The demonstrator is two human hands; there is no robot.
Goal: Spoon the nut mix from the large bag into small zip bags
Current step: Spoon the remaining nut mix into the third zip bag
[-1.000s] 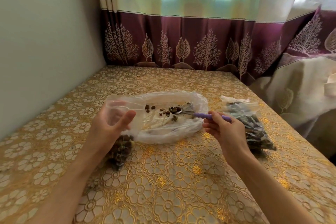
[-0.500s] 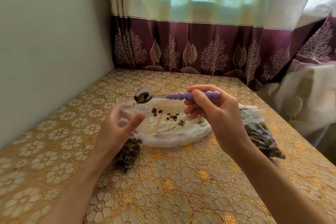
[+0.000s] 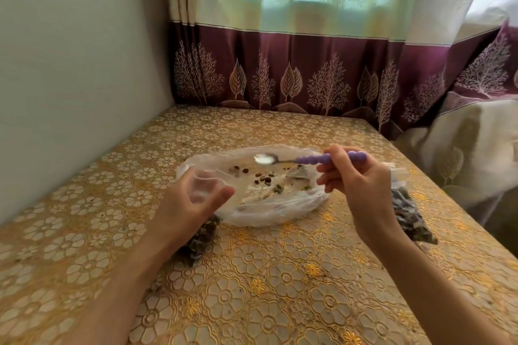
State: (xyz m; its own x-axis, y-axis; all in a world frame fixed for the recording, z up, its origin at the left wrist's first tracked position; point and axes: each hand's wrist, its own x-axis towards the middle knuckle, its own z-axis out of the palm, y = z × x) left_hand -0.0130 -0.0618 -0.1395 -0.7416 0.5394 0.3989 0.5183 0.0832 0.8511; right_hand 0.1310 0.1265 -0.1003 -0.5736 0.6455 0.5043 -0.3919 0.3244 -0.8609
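The large clear bag (image 3: 280, 209) lies flat mid-table with only a few scattered nuts (image 3: 263, 178) inside. My left hand (image 3: 190, 202) holds a small zip bag (image 3: 203, 235) upright by its open mouth; dark nut mix fills its lower part, below my wrist. My right hand (image 3: 356, 179) grips the purple beaded handle of a metal spoon (image 3: 265, 159). The spoon's bowl looks empty and hovers over the large bag, to the right of the small bag's mouth.
A filled small zip bag (image 3: 412, 218) lies to the right, partly behind my right wrist. A gold floral cloth (image 3: 280, 288) covers the table. A wall (image 3: 70, 78) bounds the left side, curtains (image 3: 308, 78) the back, and a draped cloth (image 3: 473, 148) stands at the right.
The spoon carried nuts from the large bag up to the small bag's mouth, and is now empty and drawn back to the right over the large bag.
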